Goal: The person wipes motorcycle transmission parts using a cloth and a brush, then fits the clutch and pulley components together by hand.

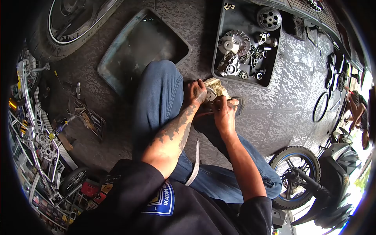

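Observation:
Between my knees, a round greyish metal part [210, 94] shows in the gap between my two hands. Curled fingers of my left hand [196, 92] grip its left side. My right hand [225, 116] is closed in a pinch at its lower right; what it pinches is hidden by the fingers. Just beyond the hands, a crumpled yellowish piece [216, 85], perhaps cloth, touches the metal part. Much of the part is covered by my hands.
A black tray [214, 62] at upper right holds a finned fan wheel [237, 42], a round drum with holes [269, 18] and several small parts. Left of it lies a shallow dark basin [102, 68]. A motorcycle wheel [296, 172] stands at right; a person [357, 107] is at far right.

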Tool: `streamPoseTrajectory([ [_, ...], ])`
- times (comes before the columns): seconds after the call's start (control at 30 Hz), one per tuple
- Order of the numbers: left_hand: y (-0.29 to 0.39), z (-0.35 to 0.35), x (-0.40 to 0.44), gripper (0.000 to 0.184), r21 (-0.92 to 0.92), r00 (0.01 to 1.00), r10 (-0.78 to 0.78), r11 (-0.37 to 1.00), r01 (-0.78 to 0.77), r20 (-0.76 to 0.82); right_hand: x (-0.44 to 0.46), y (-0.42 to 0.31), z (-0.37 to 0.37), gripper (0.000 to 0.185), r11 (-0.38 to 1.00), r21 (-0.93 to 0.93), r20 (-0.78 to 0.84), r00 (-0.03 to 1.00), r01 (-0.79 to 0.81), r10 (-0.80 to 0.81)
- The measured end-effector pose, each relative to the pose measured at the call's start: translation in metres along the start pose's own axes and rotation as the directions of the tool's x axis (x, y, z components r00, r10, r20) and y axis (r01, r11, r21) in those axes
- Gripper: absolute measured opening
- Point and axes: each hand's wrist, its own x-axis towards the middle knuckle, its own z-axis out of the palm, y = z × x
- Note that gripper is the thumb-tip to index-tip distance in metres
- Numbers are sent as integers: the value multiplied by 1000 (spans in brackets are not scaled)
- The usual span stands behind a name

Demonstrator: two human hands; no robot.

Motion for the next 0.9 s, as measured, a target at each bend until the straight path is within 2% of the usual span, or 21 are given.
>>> streamPoseTrajectory([
  [0.03,0,-1,-1,39,2,1000,-8,1000,8,-4,2,1,-1,9,1000,1,-1,1000,-2,2],
  [0.1,7,-10,0,38,3,1000,-15,1000,15,-9,9,0,-5,12,991,10,51,990,133,-133],
  [0.13,9,-15,0,38,-9,1000,-16,1000,16,16,12,-1,-5,12,991,9,51,990,132,-133],
  [0.2,8,-14,0,39,-23,999,-19,1000,20,40,16,-2,-7,9,982,189,75,997,6,-21],
  [0.23,8,-13,0,39,-33,1000,10,999,-10,-7,17,-2,-7,9,982,187,77,997,9,-23],
  [0.3,-3,1,-3,40,-41,998,33,999,-35,-51,15,-7,-8,7,988,15,56,986,157,-157],
  [0.33,-6,6,0,41,-23,1000,-4,1000,4,-15,14,-10,-8,7,987,15,56,986,158,-158],
  [0.4,-7,7,4,42,-4,999,-40,999,40,17,11,-16,-8,9,995,-76,96,994,63,-56],
  [0.53,1,-6,5,44,-37,997,-53,998,55,58,11,-2,2,10,996,-52,72,995,77,-74],
  [0.6,-3,0,5,44,-42,995,-73,996,76,75,10,3,7,12,986,64,44,986,156,-159],
  [0.7,-5,5,4,45,-40,998,-60,997,61,17,7,2,11,15,997,22,64,995,74,-75],
  [0.9,-1,-2,4,44,-50,997,-64,997,67,51,7,-1,14,15,997,-4,65,995,71,-71],
])
